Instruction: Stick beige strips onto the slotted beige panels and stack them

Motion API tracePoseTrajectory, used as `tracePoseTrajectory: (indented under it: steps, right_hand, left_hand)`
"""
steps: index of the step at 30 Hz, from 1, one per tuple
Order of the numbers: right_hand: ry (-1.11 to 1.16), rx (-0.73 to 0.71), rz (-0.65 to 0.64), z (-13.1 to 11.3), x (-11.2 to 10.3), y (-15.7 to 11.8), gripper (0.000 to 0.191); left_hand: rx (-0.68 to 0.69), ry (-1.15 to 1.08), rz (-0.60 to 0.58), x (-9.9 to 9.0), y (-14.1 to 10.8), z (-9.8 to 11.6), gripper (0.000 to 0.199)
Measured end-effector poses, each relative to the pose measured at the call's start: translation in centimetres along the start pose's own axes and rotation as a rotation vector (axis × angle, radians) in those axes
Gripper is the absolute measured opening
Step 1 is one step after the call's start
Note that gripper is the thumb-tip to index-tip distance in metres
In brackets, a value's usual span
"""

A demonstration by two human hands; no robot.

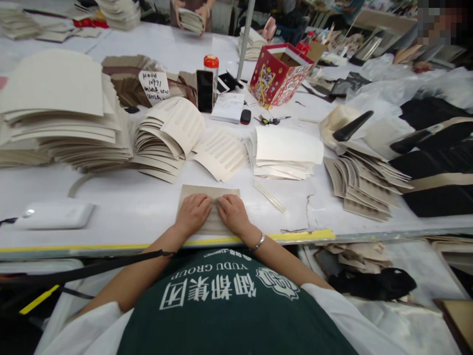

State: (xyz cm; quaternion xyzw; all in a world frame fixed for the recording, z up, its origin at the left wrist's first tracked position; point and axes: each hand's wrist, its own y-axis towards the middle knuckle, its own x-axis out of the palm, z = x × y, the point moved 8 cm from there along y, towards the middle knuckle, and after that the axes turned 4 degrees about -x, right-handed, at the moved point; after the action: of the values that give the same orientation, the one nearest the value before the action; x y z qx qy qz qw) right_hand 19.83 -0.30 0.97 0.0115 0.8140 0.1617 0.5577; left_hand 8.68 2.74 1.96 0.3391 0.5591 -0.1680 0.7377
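The white bench [125,192] ran across the person's front, and the sheets on it mostly looked like pale, board-like panels. The wearer's dark green apron [221,325] came next in size, carrying the clearest print, upside down to the wearer: "YUDU GROUP", large white characters reading 御都集团, and a floral emblem beside them. The red box [271,79] farther back had busy decorative lettering I could not make out.

Under both hands, flat at the bench's near edge, lay a grey-beige panel [214,227]. I judged it light and fairly stiff, like thin board that would flex if lifted by one corner; not fragile, though a careless grip might crease it. Its face looked matt, so I doubted it would slip. The free far edge or opposite side edges seemed the best places to take hold.

The left hand [194,212] and right hand [233,213] rested knuckles up, fingers half curled, their tips close together on the panel; I couldn't tell whether they pinched anything.

Smaller still, a white paper tag [154,88] bore handwriting: seemingly "K008", then "10991", the lower lines unreadable to me.
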Motion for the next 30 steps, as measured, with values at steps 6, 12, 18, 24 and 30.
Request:
tracePoseTrajectory:
  steps: [6,12,18,24,30]
  right_hand:
    - [-0.067,0.064,-0.037,1.1,0.4,0.0,0.013]
    - [-0.040,0.124,-0.070,3.6,-0.6,-0.4,0.015]
    - [0.058,0.055,-0.032,1.5,-0.1,2.0,0.022]
    - [0.034,0.054,-0.080,0.9,1.3,2.8,0.019]
    - [0.004,0.058,-0.081,3.3,0.1,1.5,0.015]
  left_hand:
    - [-0.049,-0.058,-0.056,1.6,0.4,-1.5,0.027]
    - [-0.241,0.103,-0.094,-0.8,-0.5,-6.6,0.030]
    - [-0.084,0.014,-0.016,-0.2,1.4,-1.9,0.025]
    - [0.004,-0.072,-0.051,2.3,2.1,-0.5,0.030]
    - [-0.019,-0.048,-0.038,1.1,0.6,-3.5,0.037]
